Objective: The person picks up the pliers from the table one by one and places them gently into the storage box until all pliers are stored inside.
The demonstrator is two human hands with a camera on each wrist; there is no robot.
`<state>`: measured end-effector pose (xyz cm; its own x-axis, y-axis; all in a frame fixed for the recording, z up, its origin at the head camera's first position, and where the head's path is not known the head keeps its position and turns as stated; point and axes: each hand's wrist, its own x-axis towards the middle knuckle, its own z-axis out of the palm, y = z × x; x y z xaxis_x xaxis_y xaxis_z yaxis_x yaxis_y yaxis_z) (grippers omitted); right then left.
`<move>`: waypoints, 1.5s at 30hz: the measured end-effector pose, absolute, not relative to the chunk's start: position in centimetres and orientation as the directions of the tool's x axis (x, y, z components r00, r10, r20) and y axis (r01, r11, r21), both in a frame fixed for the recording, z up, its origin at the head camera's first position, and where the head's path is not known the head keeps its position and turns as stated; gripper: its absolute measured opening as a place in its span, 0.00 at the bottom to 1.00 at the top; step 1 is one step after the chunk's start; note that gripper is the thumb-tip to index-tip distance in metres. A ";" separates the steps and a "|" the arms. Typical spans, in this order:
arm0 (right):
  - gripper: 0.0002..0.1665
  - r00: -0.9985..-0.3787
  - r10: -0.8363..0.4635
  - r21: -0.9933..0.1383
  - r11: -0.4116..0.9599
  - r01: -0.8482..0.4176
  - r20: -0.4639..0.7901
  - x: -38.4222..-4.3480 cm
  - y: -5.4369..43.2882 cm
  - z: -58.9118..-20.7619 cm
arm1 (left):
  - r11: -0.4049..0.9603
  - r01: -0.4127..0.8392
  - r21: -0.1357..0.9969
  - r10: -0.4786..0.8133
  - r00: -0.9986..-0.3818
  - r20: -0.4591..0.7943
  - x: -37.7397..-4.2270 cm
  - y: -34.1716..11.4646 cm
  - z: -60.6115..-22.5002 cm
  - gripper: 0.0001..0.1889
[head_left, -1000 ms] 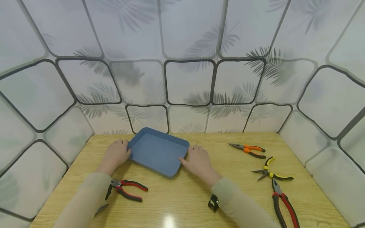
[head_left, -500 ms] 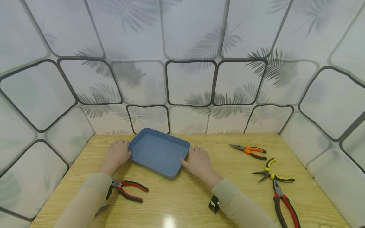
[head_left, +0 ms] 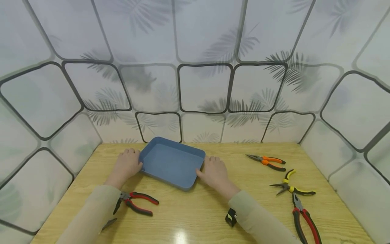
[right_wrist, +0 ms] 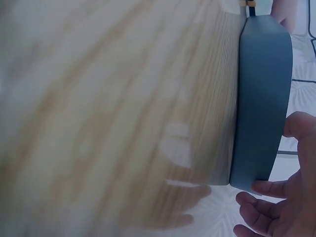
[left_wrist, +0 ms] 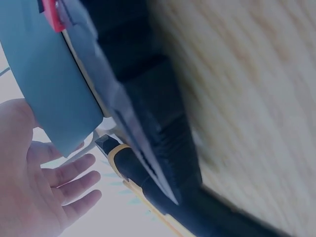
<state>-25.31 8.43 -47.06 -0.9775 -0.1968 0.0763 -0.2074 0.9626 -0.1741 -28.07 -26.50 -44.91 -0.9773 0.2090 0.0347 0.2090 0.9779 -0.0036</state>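
A shallow blue rectangular tray [head_left: 172, 166] sits at an angle on the table, toward the back and left of centre. My left hand [head_left: 126, 166] holds its left end, thumb at the rim. At the right end, my right hand [head_left: 215, 171] grips the side with the thumb hooked over the edge. The right wrist view shows the tray's outer wall [right_wrist: 261, 103] with the right hand's fingers [right_wrist: 271, 189] at its corner. Red-and-black pliers [head_left: 138, 203] lie open beside my left forearm.
Orange-handled pliers [head_left: 266, 162], yellow-handled pliers [head_left: 290, 188] and larger red-and-black pliers [head_left: 301, 213] lie at the right. A metal tool tip [head_left: 109, 223] shows beneath the left sleeve. A black tool end [head_left: 231, 217] pokes out beside the right sleeve. A patterned wall [head_left: 201, 88] borders the table.
The tray has shifted slightly to the right, with both hands staying on it. The pliers lie as before on the table.
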 end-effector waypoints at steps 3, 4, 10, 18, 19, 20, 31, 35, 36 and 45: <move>0.45 -0.981 -0.186 -0.176 0.965 -0.195 0.061 -25.5 8.7 -46.9 | 0.976 0.217 0.000 0.217 -0.975 0.037 -28.0 -26.4 -44.6 0.27; 0.45 -0.981 -0.184 -0.176 0.966 -0.192 0.059 -25.5 8.8 -46.9 | 0.976 0.220 0.001 0.220 -0.975 0.038 -27.9 -26.3 -44.6 0.27; 0.45 -0.980 -0.188 -0.179 0.964 -0.196 0.060 -25.7 9.3 -46.6 | 0.973 0.230 -0.008 0.231 -0.972 0.042 -27.9 -26.0 -44.4 0.28; 0.46 -0.979 -0.200 -0.186 0.961 -0.204 0.040 -26.0 10.1 -46.4 | 0.968 0.248 -0.034 0.249 -0.968 0.028 -27.9 -25.9 -44.7 0.28; 0.46 -0.978 -0.202 -0.187 0.960 -0.207 0.045 -26.0 10.2 -46.4 | 0.967 0.251 -0.038 0.252 -0.967 0.027 -27.8 -25.9 -44.6 0.28; 0.45 -0.978 -0.205 -0.188 0.960 -0.210 0.047 -26.1 10.3 -46.4 | 0.966 0.254 -0.043 0.256 -0.966 0.025 -27.7 -25.7 -44.5 0.28; 0.45 -0.979 -0.199 -0.215 0.955 -0.204 0.045 -26.5 11.9 -47.2 | 0.949 0.301 -0.094 0.305 -0.952 0.038 -26.3 -24.8 -43.9 0.24; 0.43 -0.978 -0.198 -0.224 0.952 -0.207 0.060 -26.5 12.4 -47.3 | 0.947 0.308 -0.095 0.314 -0.948 0.059 -26.1 -24.3 -43.9 0.22; 0.42 -0.979 -0.196 -0.224 0.953 -0.205 0.061 -26.4 12.5 -47.3 | 0.945 0.312 -0.096 0.319 -0.946 0.062 -26.0 -24.2 -43.9 0.22; 0.33 -0.977 -0.200 -0.222 0.952 -0.211 0.070 -25.9 13.3 -46.9 | 0.932 0.341 -0.123 0.351 -0.934 0.071 -25.5 -23.9 -44.3 0.22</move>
